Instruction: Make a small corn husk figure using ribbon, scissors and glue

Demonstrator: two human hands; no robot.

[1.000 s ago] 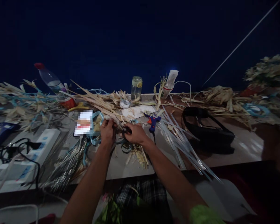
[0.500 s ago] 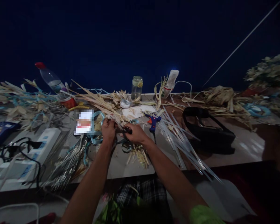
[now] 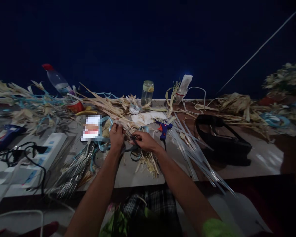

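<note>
My left hand [image 3: 116,135] is closed in a pinch over the middle of the table, on what looks like a small pale piece of dried husk, mostly hidden by the fingers. Just right of it, my right hand [image 3: 145,141] grips dark-handled scissors [image 3: 134,137], whose blades point toward the left fingertips. Whether the blades touch the husk I cannot tell. Dried husk strips [image 3: 108,107] lie beyond both hands. Light blue ribbon [image 3: 104,147] loops beside the left hand. Husk scraps [image 3: 150,164] are scattered below the right hand.
A blue glue gun [image 3: 163,129] lies right of my hands, near clear plastic sticks [image 3: 194,151] and a black strapped object [image 3: 223,141]. Leftward are thin wires [image 3: 77,171], a power strip [image 3: 43,161] and a tilted bottle [image 3: 60,84]. A jar [image 3: 147,92] stands behind.
The view has shifted slightly, so most things sit a little further right. Both hands keep their hold, and the scissors have turned a little, showing more of the blades.
</note>
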